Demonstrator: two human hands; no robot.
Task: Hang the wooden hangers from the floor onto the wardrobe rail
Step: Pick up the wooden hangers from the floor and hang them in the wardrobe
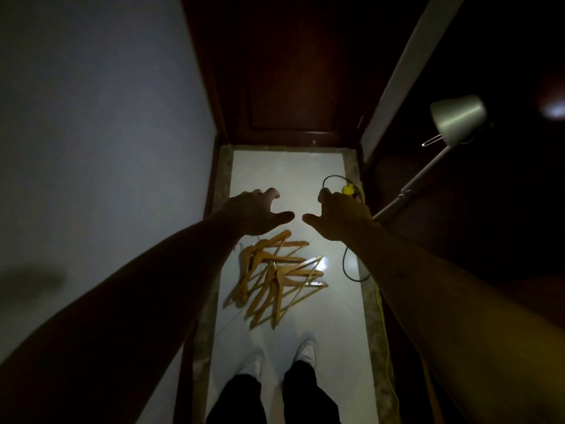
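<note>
- Left hand [256, 213]: I am holding it out in front of me, palm down, fingers spread apart and a little curled, thumb pointing inward toward the other thumb. It is gripping nothing.
- Right hand [337, 216]: I am stretching it forward level with the left, palm down, fingers loosely apart, thumb pointing inward. It is also carrying nothing; the two thumbs are nearly meeting but staying apart.
- Both forearms: I am reaching with them straight and converging ahead of me, well above the floor [290, 169].
- Wooden hangers [275, 276]: they are lying in a tangled heap on the pale floor, below my hands and nearer to my body than the hands, just ahead of my white shoes [305, 351]. The heap is sitting slightly toward the left-hand side, so I judge the left hand to be the nearer one. Their long arms are fanning mostly along the corridor, and I cannot make out their hooks clearly in this dim light.
- Coming move, as I judge it: the hands are needing to drop down and draw back toward me to reach the heap.
- Lamp [458, 119]: it is leaning on its pole at my right.
- Cable [348, 264]: a dark lead is looping on the floor right of the heap.
- Wardrobe rail: it is not showing in view.
</note>
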